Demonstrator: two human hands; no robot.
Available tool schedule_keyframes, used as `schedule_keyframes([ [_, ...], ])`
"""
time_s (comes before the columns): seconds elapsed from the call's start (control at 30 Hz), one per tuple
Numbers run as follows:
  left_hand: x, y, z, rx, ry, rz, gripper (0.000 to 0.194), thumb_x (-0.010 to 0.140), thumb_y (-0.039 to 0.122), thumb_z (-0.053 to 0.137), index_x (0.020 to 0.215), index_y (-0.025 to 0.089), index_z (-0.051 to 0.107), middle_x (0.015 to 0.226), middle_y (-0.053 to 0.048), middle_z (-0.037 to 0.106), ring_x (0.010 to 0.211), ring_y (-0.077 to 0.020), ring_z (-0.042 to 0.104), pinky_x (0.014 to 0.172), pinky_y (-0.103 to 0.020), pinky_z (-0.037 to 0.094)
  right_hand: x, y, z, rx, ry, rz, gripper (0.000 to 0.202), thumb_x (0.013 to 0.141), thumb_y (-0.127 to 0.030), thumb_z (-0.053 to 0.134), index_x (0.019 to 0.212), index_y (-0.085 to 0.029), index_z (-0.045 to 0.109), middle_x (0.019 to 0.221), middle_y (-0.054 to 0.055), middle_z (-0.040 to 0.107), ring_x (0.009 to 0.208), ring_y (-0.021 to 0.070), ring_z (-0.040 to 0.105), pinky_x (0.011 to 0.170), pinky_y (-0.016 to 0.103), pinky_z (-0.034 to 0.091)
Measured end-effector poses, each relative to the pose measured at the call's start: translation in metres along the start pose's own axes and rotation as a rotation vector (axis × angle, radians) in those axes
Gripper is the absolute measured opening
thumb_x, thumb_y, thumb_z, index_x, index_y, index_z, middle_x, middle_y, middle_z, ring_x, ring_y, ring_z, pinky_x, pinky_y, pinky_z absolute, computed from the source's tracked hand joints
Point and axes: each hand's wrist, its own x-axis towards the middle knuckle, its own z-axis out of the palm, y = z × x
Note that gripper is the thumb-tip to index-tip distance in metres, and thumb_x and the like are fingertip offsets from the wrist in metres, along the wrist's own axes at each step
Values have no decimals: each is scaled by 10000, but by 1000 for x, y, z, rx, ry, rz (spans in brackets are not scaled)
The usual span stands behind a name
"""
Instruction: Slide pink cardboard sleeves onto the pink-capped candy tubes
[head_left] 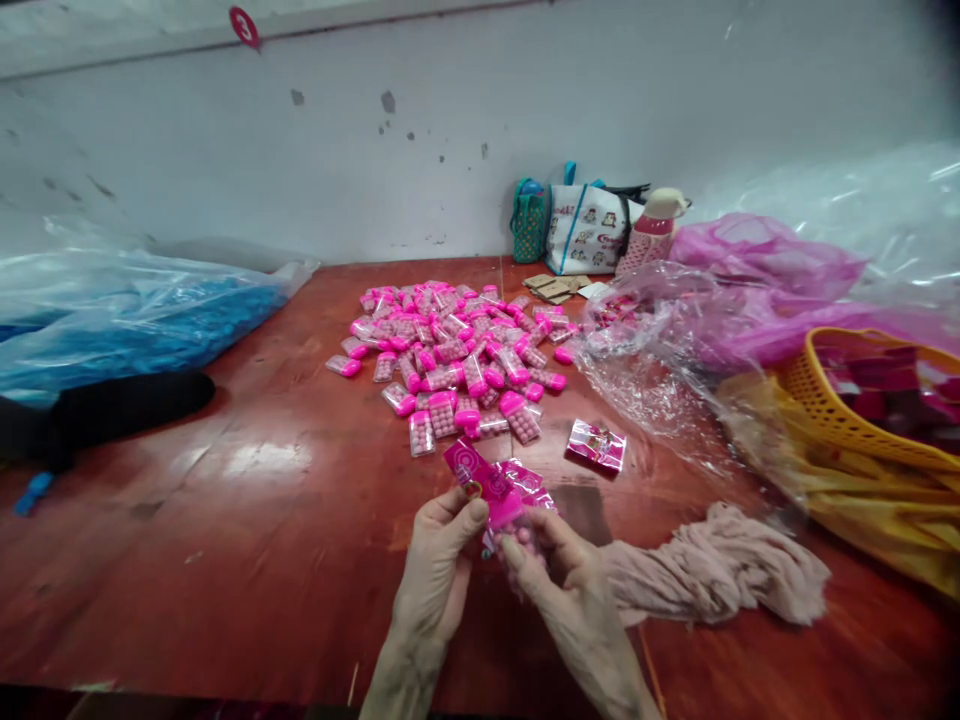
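pink held container (523, 533) points lengthwise, cap (505, 509) toward pile (452, 350).

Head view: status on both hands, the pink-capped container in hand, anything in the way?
Left hand: pinching pink printed strip. Right hand: holding pink-capped container. Crumpled cloth beside right hand, not evidently in the way.

Heap of small containers (450, 350) on the table (187, 590), behind it rightward a tote (585, 230) between a bottle (529, 225) and a flask (651, 235), plastic sack (150, 310) left, basket (814, 390) right, packet (596, 447) between heap and cloth (720, 570), left hand (439, 555) and right hand (564, 575) before the heap
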Motion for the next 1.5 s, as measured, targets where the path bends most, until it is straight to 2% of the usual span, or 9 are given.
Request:
schedule_keyframes([
  [0.17, 2, 1, 1, 67, -39, -3, 125, 645, 198, 706, 750, 130, 705, 653, -44, 685, 569, -128, 593, 603, -246, 463, -2, -4, 2, -81, -46, -40, 272, 841, -391, 484, 943, -155, 574, 673, -10, 494, 592, 107, 472, 546, 194, 411],
  [0.33, 6, 2, -2, 166, 21, 91, 124, 595, 139, 730, 716, 128, 710, 632, -35, 688, 588, -127, 595, 611, -224, 459, -3, -2, 0, -300, 35, -109, 289, 830, -381, 489, 1009, -169, 571, 732, 26, 546, 655, 143, 510, 576, 210, 421],
  [0.53, 3, 3, -4, 28, -83, -69, 212, 561, 250, 766, 723, 127, 706, 662, -60, 687, 556, -139, 593, 576, -248, 458, -3, -12, -2, -76, -104, 23, 289, 828, -421, 483, 908, -161, 583, 658, -10, 452, 580, 105, 418, 517, 197, 370],
  [0.63, 2, 3, -4, 15, -74, -98, 234, 551, 300, 770, 689, 124, 700, 638, -58, 678, 516, -128, 576, 536, -238, 443, -2, -14, -2, 24, -153, 63, 321, 818, -451, 483, 859, -147, 577, 621, -23, 414, 536, 90, 370, 470, 192, 329],
  [0.83, 0, 6, -3, 183, 70, 78, 185, 541, 172, 768, 714, 135, 714, 622, -33, 682, 602, -142, 601, 643, -242, 458, -4, -6, 0, -185, -78, -15, 261, 835, -397, 479, 909, -171, 589, 720, 8, 506, 655, 126, 460, 571, 204, 394],
  [1.1, -1, 8, -5, 45, -97, -122, 243, 578, 332, 745, 698, 123, 713, 599, -70, 667, 581, -186, 599, 575, -293, 465, -7, -11, -1, -134, -122, 9, 266, 839, -397, 478, 967, -187, 580, 727, 3, 499, 635, 117, 460, 546, 191, 395],
  [1.23, -1, 13, -13, 154, -69, -75, 178, 584, 261, 749, 694, 125, 717, 584, -50, 664, 548, -138, 570, 570, -247, 445, -5, -9, 0, -97, -199, 33, 221, 858, -379, 458, 867, -184, 561, 699, -16, 458, 610, 99, 421, 534, 183, 367],
  [1.33, -1, 14, -15, 251, -4, -41, 105, 615, 192, 725, 700, 130, 719, 581, -35, 665, 548, -114, 565, 585, -219, 439, -3, -6, 2, -201, -175, 19, 195, 863, -355, 452, 878, -190, 553, 718, -11, 484, 645, 110, 453, 585, 192, 383],
  [1.5, 0, 7, -11, 95, -36, -104, 113, 637, 198, 704, 726, 132, 720, 627, -47, 679, 602, -143, 599, 652, -255, 462, -5, -14, 0, -245, -192, -11, 140, 865, -305, 459, 896, -197, 543, 684, -25, 483, 614, 100, 464, 568, 178, 380],
])
